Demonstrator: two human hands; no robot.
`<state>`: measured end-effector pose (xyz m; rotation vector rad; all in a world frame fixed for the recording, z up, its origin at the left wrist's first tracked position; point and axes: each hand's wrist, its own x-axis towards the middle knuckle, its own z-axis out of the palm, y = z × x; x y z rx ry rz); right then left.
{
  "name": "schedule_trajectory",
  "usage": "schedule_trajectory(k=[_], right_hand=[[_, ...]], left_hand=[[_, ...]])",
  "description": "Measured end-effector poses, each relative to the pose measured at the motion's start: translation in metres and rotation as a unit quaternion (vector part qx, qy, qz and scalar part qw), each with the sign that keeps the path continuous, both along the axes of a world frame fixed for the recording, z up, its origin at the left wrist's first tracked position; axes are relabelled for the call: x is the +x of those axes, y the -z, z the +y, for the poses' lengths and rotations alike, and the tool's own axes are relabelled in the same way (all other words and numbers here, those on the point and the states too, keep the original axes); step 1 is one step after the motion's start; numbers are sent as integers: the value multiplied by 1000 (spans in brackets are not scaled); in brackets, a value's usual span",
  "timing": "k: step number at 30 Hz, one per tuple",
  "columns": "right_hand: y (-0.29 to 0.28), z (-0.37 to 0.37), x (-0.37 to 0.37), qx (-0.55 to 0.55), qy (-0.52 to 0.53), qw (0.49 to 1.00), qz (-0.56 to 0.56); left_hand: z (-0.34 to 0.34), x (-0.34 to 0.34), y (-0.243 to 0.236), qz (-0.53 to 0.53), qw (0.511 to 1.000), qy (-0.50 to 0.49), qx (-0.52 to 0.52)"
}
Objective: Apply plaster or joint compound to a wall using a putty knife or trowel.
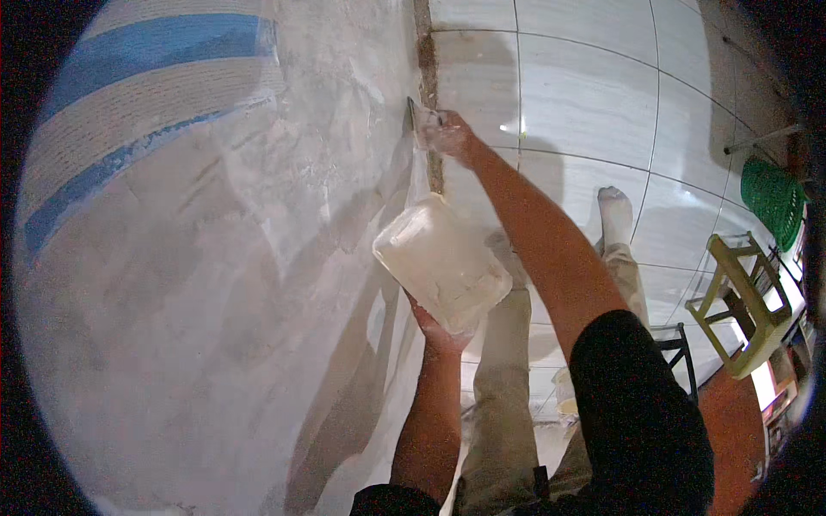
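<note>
My right hand [452,133] is closed round a scraper [420,120], its thin edge against the plastered wall [206,318] beside a rough brown strip [425,60] where wall meets floor. My left hand [439,327] grips an off-white rectangular plastic tub [441,258] from below, tilted and with pale smears inside. The tub is a short way below the scraper and hides part of my left fingers. The upper left of the wall carries speckled bands and blue bands [155,43].
My legs and feet [615,215] stand on white floor tiles [585,77]. At the right are a pale-green plastic stool [753,335], a dark-framed stool [680,344], a green basket [770,202] and assorted items along the edge.
</note>
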<state>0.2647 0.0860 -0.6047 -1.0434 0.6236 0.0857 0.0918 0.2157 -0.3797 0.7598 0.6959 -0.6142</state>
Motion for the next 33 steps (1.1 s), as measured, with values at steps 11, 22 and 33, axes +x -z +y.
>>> schedule_trajectory(k=[11,22,33], right_hand=[[-6,-53,-65,181,-146,960,-157],[8,26,1,-114,210,962,-130],[3,16,-107,381,21,892,-244]], left_hand=[[21,13,0,-16,999,16,-39],[8,-9,5,27,995,9,-101],[-22,3,-24,86,992,-13,-88]])
